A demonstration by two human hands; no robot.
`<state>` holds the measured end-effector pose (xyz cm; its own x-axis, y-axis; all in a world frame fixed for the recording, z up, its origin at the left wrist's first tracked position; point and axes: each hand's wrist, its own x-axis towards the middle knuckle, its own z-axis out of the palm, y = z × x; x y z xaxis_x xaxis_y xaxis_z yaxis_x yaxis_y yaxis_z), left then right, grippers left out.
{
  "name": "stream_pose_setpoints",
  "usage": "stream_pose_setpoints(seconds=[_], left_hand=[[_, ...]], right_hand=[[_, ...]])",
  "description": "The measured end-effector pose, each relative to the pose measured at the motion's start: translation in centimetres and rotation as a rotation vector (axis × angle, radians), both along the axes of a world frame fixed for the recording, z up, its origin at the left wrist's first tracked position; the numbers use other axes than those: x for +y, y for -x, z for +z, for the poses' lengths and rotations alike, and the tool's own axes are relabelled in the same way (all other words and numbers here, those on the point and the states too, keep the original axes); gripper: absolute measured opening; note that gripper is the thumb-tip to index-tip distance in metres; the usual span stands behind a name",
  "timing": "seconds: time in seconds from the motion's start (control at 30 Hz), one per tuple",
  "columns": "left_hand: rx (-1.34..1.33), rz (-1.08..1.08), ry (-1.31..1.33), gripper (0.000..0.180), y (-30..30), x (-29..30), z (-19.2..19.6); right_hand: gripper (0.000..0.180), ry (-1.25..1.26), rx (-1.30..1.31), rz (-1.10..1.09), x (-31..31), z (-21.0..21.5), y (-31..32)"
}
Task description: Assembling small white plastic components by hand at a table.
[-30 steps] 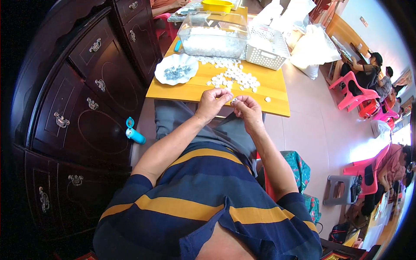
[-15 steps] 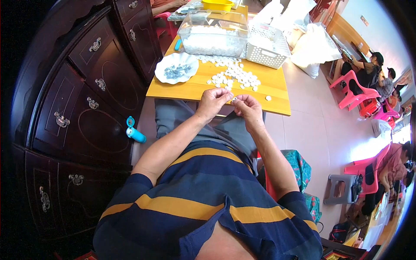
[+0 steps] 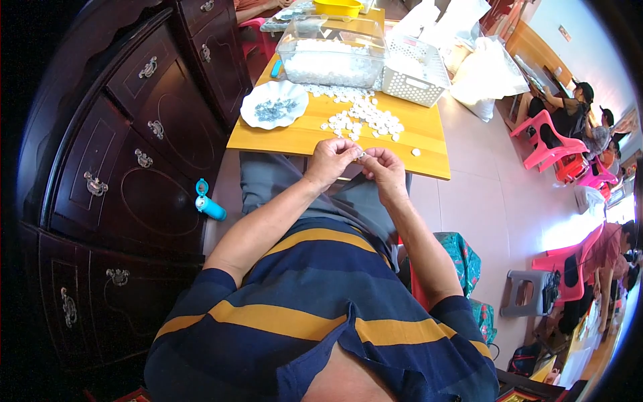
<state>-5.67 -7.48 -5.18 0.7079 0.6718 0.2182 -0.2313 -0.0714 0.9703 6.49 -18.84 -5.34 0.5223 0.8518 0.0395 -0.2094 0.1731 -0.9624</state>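
Observation:
My left hand (image 3: 332, 161) and my right hand (image 3: 384, 170) meet at the near edge of the wooden table (image 3: 281, 139), fingers pinched together. Between their fingertips is a small white piece (image 3: 362, 155), mostly covered, so its exact kind cannot be made out. Beyond my hands lies a loose pile of small round white pieces (image 3: 382, 122). One single white round piece (image 3: 416, 152) sits apart near the right edge. To the left, a white scalloped plate (image 3: 249, 109) holds many small grey-blue translucent pieces (image 3: 276, 109).
Behind the pile stand a clear plastic bin (image 3: 331, 65) of white pieces and a white perforated basket (image 3: 416, 89). A dark wooden cabinet (image 3: 127, 194) borders my left, with a turquoise bottle (image 3: 211, 206) beside it. White sacks (image 3: 485, 74) and people on pink chairs (image 3: 544, 142) are at right.
My hands stay in nearly the same place, with only slight finger movement around the small white piece. At the far right, a seated person's arm has reached down.

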Motion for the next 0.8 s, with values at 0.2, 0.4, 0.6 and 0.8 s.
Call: stream_pose_setpoints(seconds=[0.2,0.4,0.6,0.8], left_hand=[[0.008,-0.001,0.012,0.011,0.1,-0.2,0.2],[0.056,-0.004,-0.026,0.011,0.2,0.2,0.0],[0.021,-0.009,0.013,0.012,0.0,0.5,0.2],[0.103,0.133,-0.313,0.018,-1.2,2.6,-0.9]], right_hand=[[0.01,0.026,-0.006,-0.019,-0.1,0.3,0.1],[0.012,0.023,-0.03,-0.013,0.1,-0.1,-0.1],[0.011,0.024,0.0,-0.028,0.0,-0.2,-0.7],[0.014,0.023,0.036,-0.061,-0.2,-0.3,-1.7]])
